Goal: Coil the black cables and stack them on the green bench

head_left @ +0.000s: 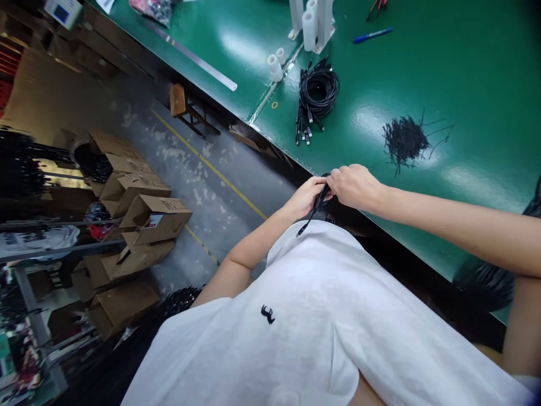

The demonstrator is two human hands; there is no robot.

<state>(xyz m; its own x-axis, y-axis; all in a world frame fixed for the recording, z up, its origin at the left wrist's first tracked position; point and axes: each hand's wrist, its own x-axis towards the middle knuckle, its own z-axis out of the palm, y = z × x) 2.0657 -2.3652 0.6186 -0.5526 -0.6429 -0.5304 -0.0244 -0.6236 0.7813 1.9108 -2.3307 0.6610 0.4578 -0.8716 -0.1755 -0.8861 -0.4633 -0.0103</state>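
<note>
Both my hands meet at the near edge of the green table (422, 67), just above my white shirt. My left hand (306, 197) and my right hand (355, 186) are both closed on a black cable (315, 210). One end of the cable, with its plug, hangs down onto my shirt. A coiled bundle of black cables (316, 93) lies further out on the table. To its right sits a heap of short black ties (403, 140).
White plastic tubes and a stand (310, 25) rise at the table's far side, with a blue pen (372, 35) nearby. A metal ruler (198, 59) lies on the left part. Cardboard boxes (143, 220) pile up on the floor at left. A dark cable mass (486, 285) lies at right.
</note>
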